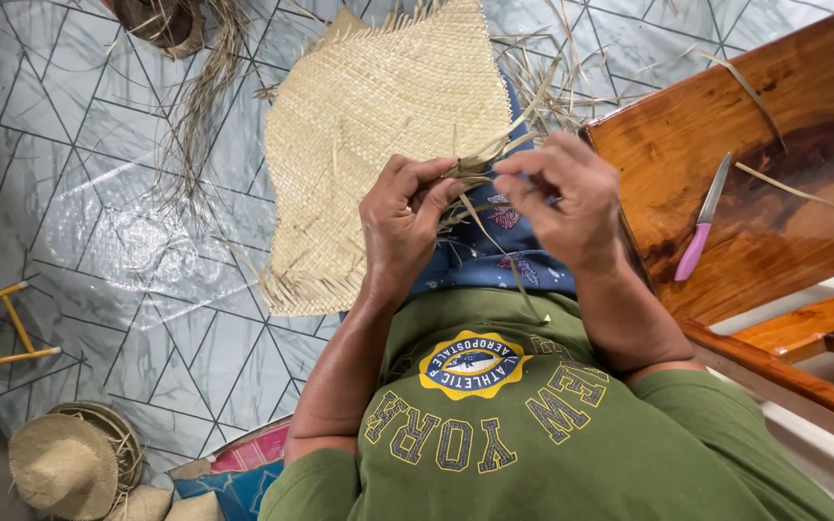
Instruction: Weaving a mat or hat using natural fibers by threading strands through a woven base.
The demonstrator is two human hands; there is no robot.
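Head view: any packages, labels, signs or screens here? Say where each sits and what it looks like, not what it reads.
No packages, signs or screens in view.
Round emblem: printed on the chest of the green T-shirt, below both hands; yellow scalloped rim, dark blue ring, pale centre.
Arched lettering: under the emblem on the same shirt; blocky dark blue letters with yellow outlines.
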